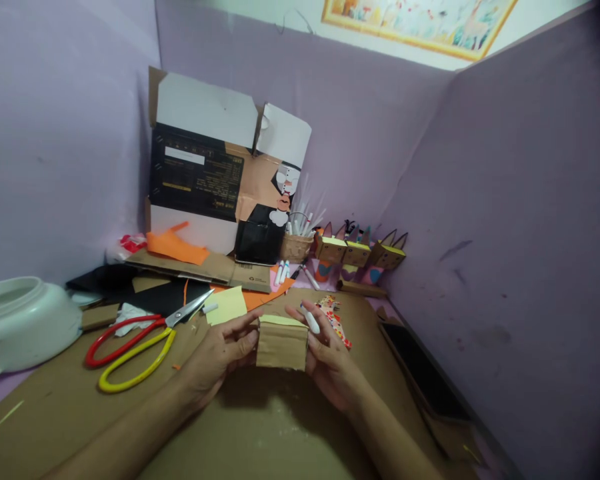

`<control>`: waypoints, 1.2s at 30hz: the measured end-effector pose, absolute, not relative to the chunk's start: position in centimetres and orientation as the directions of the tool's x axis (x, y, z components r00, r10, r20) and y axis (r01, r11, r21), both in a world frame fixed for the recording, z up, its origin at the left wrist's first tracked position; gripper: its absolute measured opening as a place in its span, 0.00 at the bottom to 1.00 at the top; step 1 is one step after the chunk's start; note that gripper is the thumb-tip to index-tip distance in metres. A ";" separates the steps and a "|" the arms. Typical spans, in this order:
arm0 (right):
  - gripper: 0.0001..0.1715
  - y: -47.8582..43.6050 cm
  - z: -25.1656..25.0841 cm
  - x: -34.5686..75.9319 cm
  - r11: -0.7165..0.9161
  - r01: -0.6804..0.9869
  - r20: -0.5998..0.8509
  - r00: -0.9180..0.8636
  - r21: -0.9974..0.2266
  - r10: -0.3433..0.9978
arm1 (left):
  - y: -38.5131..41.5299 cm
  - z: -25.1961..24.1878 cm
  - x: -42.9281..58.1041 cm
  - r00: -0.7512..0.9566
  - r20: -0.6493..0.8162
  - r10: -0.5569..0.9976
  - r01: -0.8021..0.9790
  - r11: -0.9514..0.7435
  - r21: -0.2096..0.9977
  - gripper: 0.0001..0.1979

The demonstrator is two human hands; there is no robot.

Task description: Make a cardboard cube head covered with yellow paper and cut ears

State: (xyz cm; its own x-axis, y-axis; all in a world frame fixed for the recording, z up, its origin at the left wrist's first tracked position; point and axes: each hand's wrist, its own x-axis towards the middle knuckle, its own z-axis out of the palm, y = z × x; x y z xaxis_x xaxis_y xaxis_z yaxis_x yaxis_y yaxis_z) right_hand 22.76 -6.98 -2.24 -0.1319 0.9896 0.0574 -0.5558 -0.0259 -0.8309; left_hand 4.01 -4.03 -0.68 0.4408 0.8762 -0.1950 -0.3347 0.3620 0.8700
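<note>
Between my two hands, above the cardboard-covered table, is a small cardboard box [281, 349] with yellow paper along its top. My left hand [233, 343] grips the box's left side, thumb toward me. My right hand [325, 350] holds the right side and also has a white marker [311, 319] between its fingers, slanting up past the box corner. Left of the box lie a yellow paper sheet [229, 305] and large scissors [136, 340] with one red and one yellow handle, blades pointing away to the right.
A white pot [25, 323] stands at the left edge. An unfolded printed carton [200, 173] leans on the back wall, near a basket [297, 247] of markers and several cardboard animal figures [357, 255]. A dark flat tablet-like object [425, 370] lies along the right wall.
</note>
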 end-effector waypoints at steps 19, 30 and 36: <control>0.26 -7.0 -2.1 21.8 0.024 -0.496 0.028 0.001 -0.868 1.000 | -4.1 -0.6 3.8 0.538 -0.130 0.833 -0.364 0.369 0.855 0.28; 0.24 -7.0 -2.1 22.4 0.193 -0.382 0.193 0.038 -0.904 0.980 | -4.0 -2.1 3.8 0.369 0.216 0.904 -0.123 -0.183 0.975 0.51; 0.27 -7.6 -1.9 21.6 0.204 -0.368 0.229 -0.025 -0.907 0.973 | -3.9 -2.9 4.1 0.363 0.222 0.905 -0.036 -0.224 0.974 0.45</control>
